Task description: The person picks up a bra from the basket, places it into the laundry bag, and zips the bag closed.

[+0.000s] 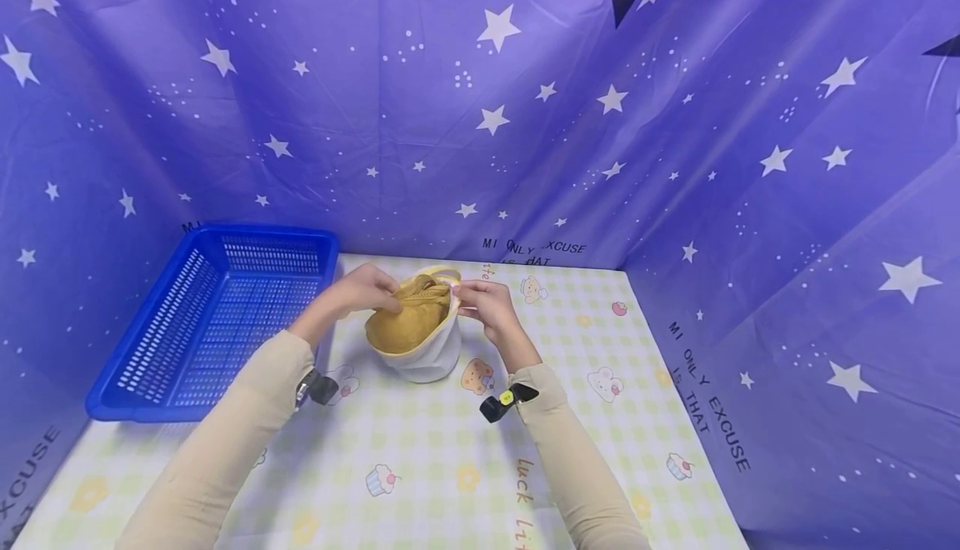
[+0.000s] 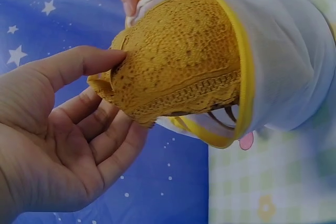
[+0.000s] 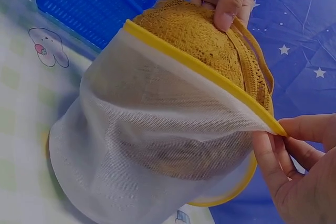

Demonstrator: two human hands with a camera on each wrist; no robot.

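Note:
A mustard-yellow lace bra [image 1: 408, 327] sits partly inside a white mesh laundry bag [image 1: 433, 358] with yellow trim round its open mouth. My left hand [image 1: 366, 290] pinches the edge of the bra at the bag's mouth; in the left wrist view the thumb lies on the lace cup [image 2: 184, 51] and the other fingers are beneath it. On the opposite side, my right hand [image 1: 489, 307] pinches the bag's yellow zipper rim, seen close in the right wrist view along the zipper edge [image 3: 210, 72]. The lower part of the bra shows faintly through the mesh.
A blue plastic basket [image 1: 105, 400] with slotted walls stands on the left of the table, beside my left forearm. The checked tablecloth [image 1: 427, 442] has printed cartoons. Purple star-printed curtains [image 1: 420, 100] enclose the back and sides.

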